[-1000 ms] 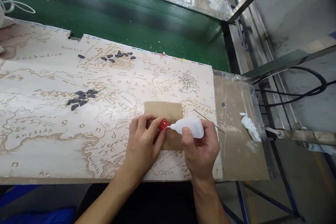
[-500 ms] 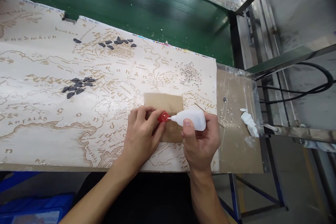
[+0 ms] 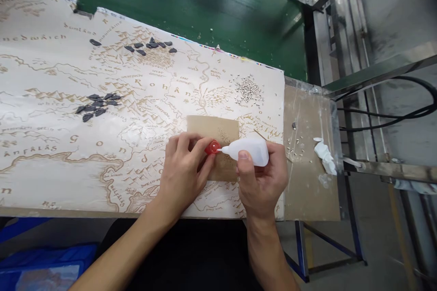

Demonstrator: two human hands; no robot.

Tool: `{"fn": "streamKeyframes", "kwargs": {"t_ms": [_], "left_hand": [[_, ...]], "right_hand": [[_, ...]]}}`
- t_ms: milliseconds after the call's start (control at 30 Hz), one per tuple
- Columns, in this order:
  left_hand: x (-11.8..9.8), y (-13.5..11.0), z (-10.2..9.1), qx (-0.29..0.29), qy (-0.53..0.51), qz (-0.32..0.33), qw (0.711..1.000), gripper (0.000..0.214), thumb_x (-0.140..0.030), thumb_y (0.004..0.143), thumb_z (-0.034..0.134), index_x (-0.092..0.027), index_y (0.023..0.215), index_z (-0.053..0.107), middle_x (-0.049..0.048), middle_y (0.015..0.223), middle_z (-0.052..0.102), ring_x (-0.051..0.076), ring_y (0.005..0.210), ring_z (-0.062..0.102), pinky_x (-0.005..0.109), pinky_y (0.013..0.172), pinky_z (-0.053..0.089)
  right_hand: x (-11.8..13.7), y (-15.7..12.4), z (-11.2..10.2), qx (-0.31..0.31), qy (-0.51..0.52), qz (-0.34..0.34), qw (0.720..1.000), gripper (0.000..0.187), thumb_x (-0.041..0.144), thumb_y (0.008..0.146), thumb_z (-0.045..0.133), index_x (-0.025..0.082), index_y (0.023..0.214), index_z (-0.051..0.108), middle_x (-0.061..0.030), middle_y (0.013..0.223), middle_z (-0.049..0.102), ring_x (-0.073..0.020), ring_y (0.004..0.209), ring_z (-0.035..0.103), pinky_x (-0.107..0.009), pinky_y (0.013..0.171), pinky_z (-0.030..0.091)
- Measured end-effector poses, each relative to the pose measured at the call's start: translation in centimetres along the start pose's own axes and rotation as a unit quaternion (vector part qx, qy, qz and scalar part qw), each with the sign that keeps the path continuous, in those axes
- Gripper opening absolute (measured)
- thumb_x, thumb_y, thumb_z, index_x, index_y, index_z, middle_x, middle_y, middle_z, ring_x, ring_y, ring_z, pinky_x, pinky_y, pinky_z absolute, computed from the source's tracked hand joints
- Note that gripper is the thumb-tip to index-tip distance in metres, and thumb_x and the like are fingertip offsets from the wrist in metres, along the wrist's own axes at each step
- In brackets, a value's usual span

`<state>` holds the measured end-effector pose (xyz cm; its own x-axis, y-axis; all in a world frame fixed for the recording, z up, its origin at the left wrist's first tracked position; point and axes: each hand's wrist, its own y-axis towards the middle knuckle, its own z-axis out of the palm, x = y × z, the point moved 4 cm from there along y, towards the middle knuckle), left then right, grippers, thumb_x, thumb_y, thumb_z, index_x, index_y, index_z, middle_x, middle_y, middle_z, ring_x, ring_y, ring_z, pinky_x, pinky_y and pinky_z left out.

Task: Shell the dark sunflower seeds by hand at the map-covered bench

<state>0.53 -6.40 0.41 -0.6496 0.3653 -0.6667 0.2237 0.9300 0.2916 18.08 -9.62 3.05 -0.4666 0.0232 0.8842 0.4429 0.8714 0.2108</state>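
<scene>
On a steel-framed workbench [image 3: 316,41] with a green top [image 3: 218,22], a large parchment-coloured printed map [image 3: 61,177] spread flat, covered in brown lettering and drawn mountains. Along its right edge, a brown board [image 3: 309,182] streaked with dried white residue. Below the bench at lower left, a blue crate [image 3: 44,268]; off to the right, looped black cables [image 3: 385,113].

On the map, clusters of dark grey flakes [image 3: 97,104] and a heap of tiny pale grains [image 3: 244,90], all well above the hands. On the board, a crumpled white tissue [image 3: 324,155]. Near the middle of the map's lower half, a flat rectangle of cardboard [image 3: 211,128], partly under both hands. Just right of it, a thin wooden stick [image 3: 260,134], partly hidden behind the right hand.

Over the cardboard, the left hand [image 3: 182,173], fingers and thumb clamped on a small glossy red piece [image 3: 213,147]. Beside it, the right hand [image 3: 262,182], closed around a white plastic squeeze bottle [image 3: 247,151] held nearly level, its narrow nozzle touching the red piece.
</scene>
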Motion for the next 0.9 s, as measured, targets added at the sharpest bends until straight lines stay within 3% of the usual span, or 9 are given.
{"fn": "streamKeyframes", "kwargs": {"t_ms": [667, 900], "left_hand": [[-0.15, 0.03, -0.16, 0.006, -0.005, -0.002, 1.000, 0.024, -0.021, 0.111, 0.072, -0.024, 0.135, 0.075, 0.0131, 0.131, 0.066, 0.031, 0.119, 0.058, 0.050, 0.108, 0.054], [-0.07, 0.01, -0.08, 0.003, -0.005, -0.001, 1.000, 0.023, -0.022, 0.111, 0.072, -0.024, 0.133, 0.075, 0.0132, 0.131, 0.067, 0.032, 0.118, 0.057, 0.049, 0.106, 0.055]], "right_hand": [[-0.13, -0.42, 0.02, 0.003, 0.013, -0.004, 1.000, 0.023, 0.044, 0.104, 0.079, 0.027, 0.112, 0.067, -0.0011, 0.091, 0.073, -0.0195, 0.071, 0.070, -0.034, 0.061, 0.056], [0.51, 0.30, -0.05, -0.022, 0.000, -0.093, 0.995, 0.019, 0.031, 0.097, 0.085, 0.025, 0.107, 0.070, 0.0028, 0.088, 0.072, -0.0149, 0.068, 0.065, -0.028, 0.057, 0.053]]}}
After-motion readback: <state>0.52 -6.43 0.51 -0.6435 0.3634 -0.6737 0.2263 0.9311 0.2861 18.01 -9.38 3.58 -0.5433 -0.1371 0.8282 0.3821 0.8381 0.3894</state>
